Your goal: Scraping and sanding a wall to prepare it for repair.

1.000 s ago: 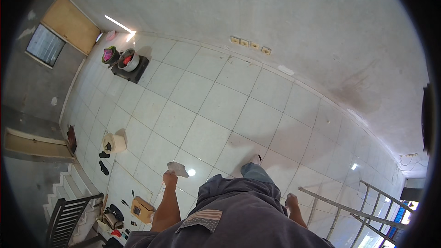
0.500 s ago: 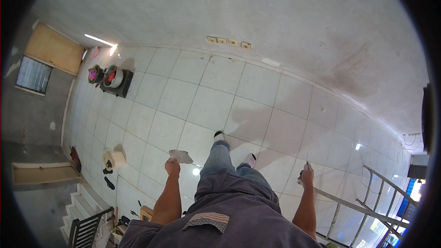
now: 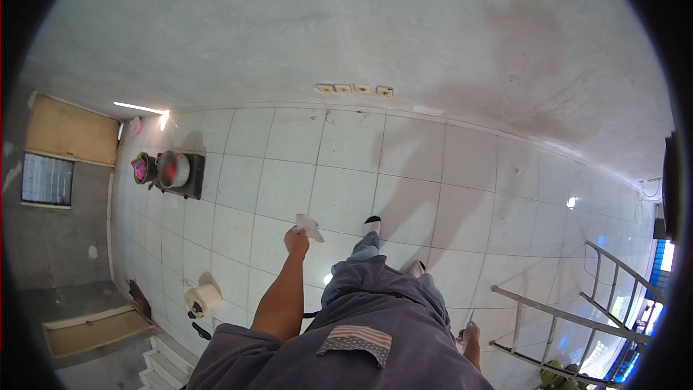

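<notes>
My left hand (image 3: pixel 297 240) is closed on the near edge of a flat greyish-white plate (image 3: pixel 310 227) with an uneven outline. It holds the plate out over the tiled floor, in front of my left foot (image 3: pixel 372 224). Low beside my right hip, my right hand (image 3: pixel 471 334) is closed, with a thin narrow tool (image 3: pixel 472 313) poking forward from the fingers. That tool is seen nearly edge-on, so its exact kind cannot be made out. Both hands are apart from the grey wall (image 3: pixel 346 36) ahead.
Several wall boxes (image 3: pixel 362 89) sit low on the wall. Left on the floor stand a pot (image 3: pixel 175 170) on a dark stove (image 3: pixel 193 184) and a cream bucket (image 3: pixel 207 299). A metal ladder (image 3: pixel 552 310) lies or leans at my right. Steps (image 3: pixel 167 361) rise at the lower left.
My left hand has swung forward and inward with the plate, which shows at a different angle. My right hand has dropped back toward my hip. My body has turned and my feet have shifted.
</notes>
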Demonstrator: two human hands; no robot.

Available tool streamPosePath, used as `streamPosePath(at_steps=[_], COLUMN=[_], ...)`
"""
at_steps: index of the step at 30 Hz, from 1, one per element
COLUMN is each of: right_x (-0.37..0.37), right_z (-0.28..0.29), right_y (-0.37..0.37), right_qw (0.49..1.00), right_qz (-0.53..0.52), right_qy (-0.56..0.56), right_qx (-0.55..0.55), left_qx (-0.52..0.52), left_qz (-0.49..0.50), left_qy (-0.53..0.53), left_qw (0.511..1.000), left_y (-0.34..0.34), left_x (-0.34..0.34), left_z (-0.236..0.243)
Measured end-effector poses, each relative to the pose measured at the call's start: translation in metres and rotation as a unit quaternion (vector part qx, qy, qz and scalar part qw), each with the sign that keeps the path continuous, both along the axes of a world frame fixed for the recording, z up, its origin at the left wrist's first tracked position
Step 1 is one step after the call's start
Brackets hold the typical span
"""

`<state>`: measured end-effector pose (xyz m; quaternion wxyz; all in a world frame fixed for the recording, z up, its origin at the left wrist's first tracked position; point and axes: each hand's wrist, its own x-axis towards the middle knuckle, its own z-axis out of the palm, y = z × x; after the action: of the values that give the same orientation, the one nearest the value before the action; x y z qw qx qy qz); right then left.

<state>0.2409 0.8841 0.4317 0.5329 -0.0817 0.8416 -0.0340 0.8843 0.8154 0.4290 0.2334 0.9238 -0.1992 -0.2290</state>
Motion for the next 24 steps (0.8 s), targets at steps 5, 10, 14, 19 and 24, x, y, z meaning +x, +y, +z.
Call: streamPosePath(at_steps=[5,10,14,19,24], right_x=[0.059,0.092,0.1,0.082,0.076], right_z=[0.011,0.03,0.032,0.023,0.006], right_y=[-0.024,-0.059,-0.098,-0.139,-0.19], right_qw=[1.0,0.996,0.99,0.99,0.982], right_qz=[0.012,0.054,0.08,0.041,0.063], right_qy=[0.001,0.029,0.037,0.051,0.049], right_qx=[-0.026,-0.07,-0.113,-0.127,-0.169], left_qx=[-0.022,-0.034,-0.062,-0.118,-0.114], left_qz=[-0.114,-0.135,-0.125,-0.102,-0.106], left_qy=[-0.041,0.022,0.06,0.155,0.18], left_qw=[0.992,0.99,0.988,0.975,0.971], left_y=[-0.074,-0.149,-0.167,-0.202,-0.222], left_x=[0.033,0.024,0.032,-0.009,-0.035], left_z=[0.002,0.004,-0.007,0.014,0.033])
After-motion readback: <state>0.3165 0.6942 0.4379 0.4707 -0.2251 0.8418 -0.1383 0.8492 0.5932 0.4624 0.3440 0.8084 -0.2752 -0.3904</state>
